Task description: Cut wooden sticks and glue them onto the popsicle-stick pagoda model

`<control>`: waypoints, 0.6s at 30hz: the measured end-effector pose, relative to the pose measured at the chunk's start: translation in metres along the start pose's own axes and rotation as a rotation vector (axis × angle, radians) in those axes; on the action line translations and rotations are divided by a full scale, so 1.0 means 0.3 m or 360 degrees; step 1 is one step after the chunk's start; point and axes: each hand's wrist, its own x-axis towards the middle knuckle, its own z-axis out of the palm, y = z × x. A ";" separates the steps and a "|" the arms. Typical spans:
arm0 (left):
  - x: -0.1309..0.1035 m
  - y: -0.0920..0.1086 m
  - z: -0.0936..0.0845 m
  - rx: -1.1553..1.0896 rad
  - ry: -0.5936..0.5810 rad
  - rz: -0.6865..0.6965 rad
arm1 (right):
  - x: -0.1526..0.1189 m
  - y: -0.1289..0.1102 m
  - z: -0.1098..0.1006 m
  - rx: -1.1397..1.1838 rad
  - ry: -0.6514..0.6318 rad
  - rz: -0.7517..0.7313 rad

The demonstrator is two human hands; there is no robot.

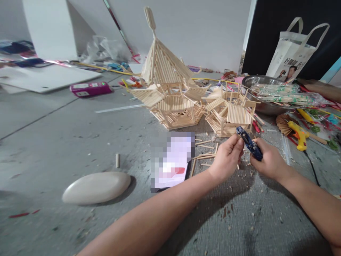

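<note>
On the littered grey floor (66, 142), both hands pinch the blue clippers (249, 144): left hand (227, 158) at 9 o'clock should steady, right hand (268, 161) at 3 squeeze squarely.

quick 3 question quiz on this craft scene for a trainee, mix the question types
1. True or false: the right hand holds a blue cutter.
2. Multiple choice: where is the yellow glue gun? A) in the left hand B) on the floor right of the hands C) on top of the stick pagoda
3. Fill the gap: the bundles of sticks at far right lie in a metal ____.

Key
1. True. Both hands meet at the cutter; the left-hand fingers touch its tip.
2. B. It lies by itself, with no hand on it.
3. Bowl.
</note>
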 end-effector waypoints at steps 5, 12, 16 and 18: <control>0.000 -0.004 -0.001 0.0100 0.0027 0.0067 | 0.003 0.005 -0.003 -0.0002 -0.0021 0.0001; -0.002 -0.001 0.002 0.0118 0.0047 0.0080 | 0.006 0.006 -0.008 -0.0054 -0.0018 0.0007; -0.003 -0.002 0.004 0.0127 0.0062 0.0073 | 0.008 0.008 -0.009 -0.0055 -0.0023 0.0009; -0.003 -0.002 0.005 0.0149 0.0067 0.0074 | 0.010 0.010 -0.011 -0.0058 -0.0041 0.0018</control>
